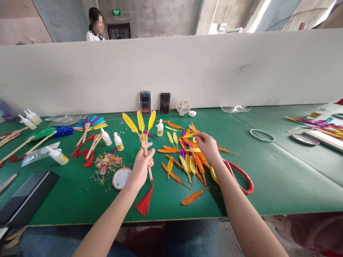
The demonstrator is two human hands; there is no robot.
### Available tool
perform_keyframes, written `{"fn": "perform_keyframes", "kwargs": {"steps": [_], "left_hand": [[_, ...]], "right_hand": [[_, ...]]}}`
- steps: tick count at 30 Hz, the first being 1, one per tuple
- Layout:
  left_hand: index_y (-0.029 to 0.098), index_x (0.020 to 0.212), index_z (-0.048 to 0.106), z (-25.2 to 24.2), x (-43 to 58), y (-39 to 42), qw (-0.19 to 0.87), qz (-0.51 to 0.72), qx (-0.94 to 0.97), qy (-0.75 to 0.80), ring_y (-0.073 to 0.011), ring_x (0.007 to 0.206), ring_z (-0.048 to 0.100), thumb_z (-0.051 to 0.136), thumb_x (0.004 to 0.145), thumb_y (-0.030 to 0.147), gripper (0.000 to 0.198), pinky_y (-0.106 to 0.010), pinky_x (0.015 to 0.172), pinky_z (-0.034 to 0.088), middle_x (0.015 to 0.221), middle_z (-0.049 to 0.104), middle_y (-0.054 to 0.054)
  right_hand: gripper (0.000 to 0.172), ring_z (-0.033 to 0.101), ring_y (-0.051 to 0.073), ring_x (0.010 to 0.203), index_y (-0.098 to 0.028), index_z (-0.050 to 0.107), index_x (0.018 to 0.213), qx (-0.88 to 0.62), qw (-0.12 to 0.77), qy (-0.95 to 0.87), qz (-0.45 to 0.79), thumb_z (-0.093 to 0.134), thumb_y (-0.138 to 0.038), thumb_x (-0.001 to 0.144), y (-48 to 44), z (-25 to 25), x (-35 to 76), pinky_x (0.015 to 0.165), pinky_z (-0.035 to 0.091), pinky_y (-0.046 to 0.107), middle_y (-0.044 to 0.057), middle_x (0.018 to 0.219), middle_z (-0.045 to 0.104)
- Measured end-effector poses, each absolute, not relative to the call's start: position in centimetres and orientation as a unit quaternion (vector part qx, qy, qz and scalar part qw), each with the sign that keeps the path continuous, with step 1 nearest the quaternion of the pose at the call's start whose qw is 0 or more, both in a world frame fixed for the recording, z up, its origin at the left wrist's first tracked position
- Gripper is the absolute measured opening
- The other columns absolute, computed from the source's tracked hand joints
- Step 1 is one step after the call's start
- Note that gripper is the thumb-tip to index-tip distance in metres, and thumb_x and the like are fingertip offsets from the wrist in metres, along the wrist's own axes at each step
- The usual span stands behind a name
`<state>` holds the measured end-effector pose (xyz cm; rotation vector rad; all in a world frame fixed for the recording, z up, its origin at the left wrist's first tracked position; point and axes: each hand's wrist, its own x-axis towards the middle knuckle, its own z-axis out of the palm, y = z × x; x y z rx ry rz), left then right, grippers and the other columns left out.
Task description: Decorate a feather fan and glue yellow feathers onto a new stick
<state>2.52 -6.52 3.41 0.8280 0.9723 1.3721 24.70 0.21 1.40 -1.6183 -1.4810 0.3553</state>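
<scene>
Upright in my left hand (143, 162) is a wooden fan handle (150, 173), its fingers wrapped round it. Three yellow feathers (140, 122) spread from its top, and a red tassel (145, 200) hangs from its lower end. My right hand (206, 144) is over the right side of a pile of orange, yellow and purple feathers (197, 160), thumb and fingers pinched together at a yellow feather (189, 135). Left of my left hand lie colourful small clippings (108, 163) and a round white lid (122, 178). A small glue bottle (160, 128) stands behind the pile.
Red-handled scissors (245, 178) lie beside my right forearm. More glue bottles (118, 142), feather fans (89, 123) and a black box (28, 196) are on the left. Two phones (164, 103) and a small fan (183, 106) stand by the white partition (171, 71). A person (95, 25) is behind it.
</scene>
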Motion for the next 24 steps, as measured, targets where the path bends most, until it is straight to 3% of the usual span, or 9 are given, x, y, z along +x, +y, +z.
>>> {"fn": "perform_keyframes", "kwargs": {"steps": [6, 9, 13, 16, 20, 24], "left_hand": [[0.014, 0.08, 0.054, 3.1, 2.5, -6.2, 0.565, 0.592, 0.356, 0.452, -0.0008, 0.039, 0.028, 0.068, 0.06, 0.029, 0.028, -0.018, 0.039, 0.02, 0.05, 0.032, 0.009], [0.014, 0.076, 0.053, 3.1, 2.5, -6.1, 0.56, 0.596, 0.35, 0.457, -0.0008, 0.038, 0.028, 0.068, 0.058, 0.029, 0.027, -0.018, 0.039, 0.02, 0.049, 0.031, 0.01], [0.014, 0.074, 0.053, 3.1, 2.6, -6.0, 0.56, 0.598, 0.343, 0.459, -0.0008, 0.037, 0.029, 0.068, 0.058, 0.029, 0.027, -0.018, 0.039, 0.019, 0.048, 0.033, 0.01], [0.014, 0.073, 0.053, 3.2, 2.6, -6.0, 0.565, 0.595, 0.348, 0.454, -0.0008, 0.036, 0.03, 0.069, 0.058, 0.03, 0.027, -0.019, 0.039, 0.019, 0.048, 0.035, 0.009], [0.014, 0.071, 0.052, 3.4, 2.7, -6.1, 0.567, 0.595, 0.341, 0.456, -0.0005, 0.036, 0.029, 0.068, 0.057, 0.028, 0.025, -0.018, 0.039, 0.019, 0.048, 0.035, 0.009], [0.014, 0.07, 0.052, 3.5, 2.8, -6.2, 0.57, 0.588, 0.346, 0.459, -0.0008, 0.036, 0.028, 0.067, 0.059, 0.027, 0.023, -0.018, 0.039, 0.019, 0.047, 0.033, 0.009]], "right_hand": [[0.021, 0.055, 0.017, 0.067, -0.017, 0.059, 0.08, -0.608, 0.485, -0.596, 0.2, 0.041, -0.026, 0.072, -0.5, 2.1, 23.3, 0.06, 0.042, 0.029, 0.005, 0.072, 0.062], [0.017, 0.057, 0.016, 0.072, -0.018, 0.059, 0.081, -0.531, 0.389, -0.696, 0.288, 0.048, -0.028, 0.072, -2.0, 2.8, 21.6, 0.067, 0.044, 0.03, 0.005, 0.079, 0.063], [0.011, 0.056, 0.016, 0.07, -0.019, 0.061, 0.074, -0.415, 0.182, -0.815, 0.361, 0.055, -0.028, 0.071, -4.9, 3.8, 19.3, 0.064, 0.044, 0.028, 0.003, 0.076, 0.061], [0.007, 0.055, 0.018, 0.076, -0.02, 0.062, 0.069, -0.385, 0.123, -0.847, 0.345, 0.059, -0.026, 0.069, -5.7, 3.7, 18.5, 0.068, 0.044, 0.03, 0.004, 0.078, 0.06], [0.007, 0.055, 0.02, 0.076, -0.02, 0.059, 0.063, -0.443, 0.164, -0.831, 0.295, 0.055, -0.022, 0.069, -4.4, 3.2, 18.9, 0.072, 0.042, 0.034, 0.004, 0.074, 0.06], [0.013, 0.056, 0.016, 0.067, -0.02, 0.057, 0.073, -0.514, 0.297, -0.743, 0.31, 0.044, -0.024, 0.074, -2.8, 3.4, 20.8, 0.063, 0.043, 0.029, 0.002, 0.075, 0.062]]}}
